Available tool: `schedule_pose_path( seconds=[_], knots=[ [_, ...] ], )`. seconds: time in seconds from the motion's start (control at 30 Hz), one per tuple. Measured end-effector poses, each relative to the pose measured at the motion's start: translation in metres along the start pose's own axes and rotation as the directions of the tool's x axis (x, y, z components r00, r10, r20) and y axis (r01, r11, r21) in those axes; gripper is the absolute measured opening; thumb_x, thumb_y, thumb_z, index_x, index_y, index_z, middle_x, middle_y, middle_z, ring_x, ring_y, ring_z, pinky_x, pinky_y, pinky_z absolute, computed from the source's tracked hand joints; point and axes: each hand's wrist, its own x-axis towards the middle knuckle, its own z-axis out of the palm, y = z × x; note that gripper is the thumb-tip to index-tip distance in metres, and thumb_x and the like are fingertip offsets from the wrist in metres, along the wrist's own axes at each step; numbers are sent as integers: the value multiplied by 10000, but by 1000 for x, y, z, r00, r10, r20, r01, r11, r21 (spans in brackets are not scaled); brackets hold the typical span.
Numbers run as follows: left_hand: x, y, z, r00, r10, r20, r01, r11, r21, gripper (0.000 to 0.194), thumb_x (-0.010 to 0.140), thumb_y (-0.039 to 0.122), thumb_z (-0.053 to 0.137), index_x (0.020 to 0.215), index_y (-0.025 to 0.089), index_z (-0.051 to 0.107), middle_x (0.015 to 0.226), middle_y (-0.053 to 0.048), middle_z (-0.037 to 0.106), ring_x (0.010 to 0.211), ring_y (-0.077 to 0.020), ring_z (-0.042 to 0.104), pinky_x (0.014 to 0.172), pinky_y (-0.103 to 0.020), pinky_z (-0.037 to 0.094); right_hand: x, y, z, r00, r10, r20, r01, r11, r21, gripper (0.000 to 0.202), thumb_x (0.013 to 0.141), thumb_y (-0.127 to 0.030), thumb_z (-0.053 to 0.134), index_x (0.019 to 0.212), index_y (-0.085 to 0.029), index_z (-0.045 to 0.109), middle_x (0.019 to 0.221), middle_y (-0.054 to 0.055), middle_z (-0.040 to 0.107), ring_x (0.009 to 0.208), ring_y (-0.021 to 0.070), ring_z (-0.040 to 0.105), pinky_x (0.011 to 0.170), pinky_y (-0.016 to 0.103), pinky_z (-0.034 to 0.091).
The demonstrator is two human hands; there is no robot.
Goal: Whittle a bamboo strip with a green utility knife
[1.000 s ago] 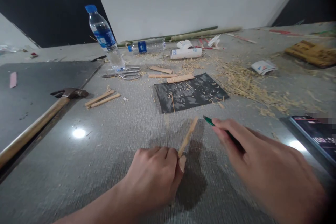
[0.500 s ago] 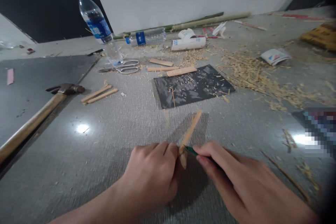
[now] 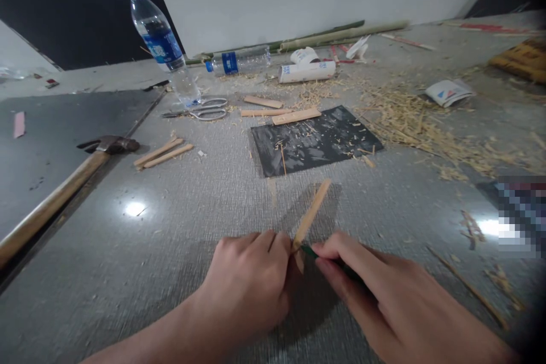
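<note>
In the head view, your left hand (image 3: 251, 274), curled shut, hides the near end of the wooden strip (image 3: 314, 209); your right hand (image 3: 381, 290) pinches a green tool (image 3: 310, 251), its tip hard to make out against the wood. A dark sheet (image 3: 305, 154) lies just beyond, scissors (image 3: 197, 112) and hammer (image 3: 63, 188) off left, shavings (image 3: 409, 116) right. And the strip slants away rightward between your hands!

The left hand (image 3: 251, 276) hides part of the wooden strip (image 3: 313, 210); the left edge crops the hammer (image 3: 55, 193)
</note>
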Motion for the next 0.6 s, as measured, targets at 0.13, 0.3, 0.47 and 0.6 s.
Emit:
schedule_pose_path(
  seconds=[0.13,0.3,0.47,0.6],
  knots=[
    [1,1,0,1000,0,-4,0,1000,8,231,952,162,452,759,209,569,616,12,608,474,-195,593,401,-337,319,0,0,2,1000,-6,9,6,1000,11,175,1091,-258,360,959,-271,474,695,-44,677,556,163,687,486,281,404],
    [1,2,1,1000,6,-21,-5,999,36,229,947,138,459,751,217,546,599,18,596,466,-192,589,401,-330,282,-2,0,3,999,-6,-31,5,1000,-20,159,1086,-251,368,1008,-273,505,733,-34,693,594,180,709,504,297,416],
    [2,2,1,1000,23,1,-23,998,55,238,967,124,451,762,221,521,605,22,598,458,-189,578,413,-320,269,-5,-1,5,997,-12,-72,3,994,-113,196,1069,-234,386,928,-273,517,852,10,634,667,193,682,524,310,439],
    [2,0,0,1000,28,13,-29,998,54,223,966,119,441,784,218,525,616,20,608,460,-187,580,419,-315,269,-6,-1,6,997,-17,-72,5,985,-170,187,1040,-191,397,939,-268,534,885,21,607,643,192,663,488,309,419]
  ],
)
